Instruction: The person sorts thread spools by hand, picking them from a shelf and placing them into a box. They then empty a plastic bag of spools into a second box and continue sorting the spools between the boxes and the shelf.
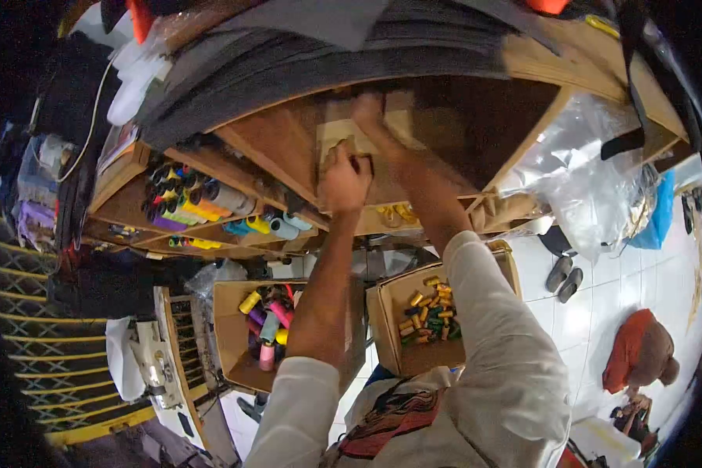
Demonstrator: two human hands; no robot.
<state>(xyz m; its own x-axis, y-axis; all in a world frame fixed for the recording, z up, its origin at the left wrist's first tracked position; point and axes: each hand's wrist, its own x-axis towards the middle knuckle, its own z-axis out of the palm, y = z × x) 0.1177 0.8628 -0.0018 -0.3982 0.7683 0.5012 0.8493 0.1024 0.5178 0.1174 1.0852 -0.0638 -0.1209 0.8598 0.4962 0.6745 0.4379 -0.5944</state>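
Both arms reach forward into a brown wooden shelf compartment [460, 132]. My left hand [345, 178] is at the compartment's front, its fingers curled together; what they hold, if anything, I cannot make out. Deeper inside is my right hand [369, 113], smeared by motion, so its fingers do not show clearly. A pale tan flat patch [402, 125], perhaps card or paper, lies around and behind the hands. Dark grey fabric [327, 58] is draped along the top of the shelf unit.
Thread spools [187, 203] fill shelves at left. Below my arms stand a cardboard box [230, 320] of coloured spools and another box [390, 335] of small yellow and green spools. Clear plastic [577, 171] hangs at right. A person [639, 351] is low on the tiled floor, near sandals [563, 279].
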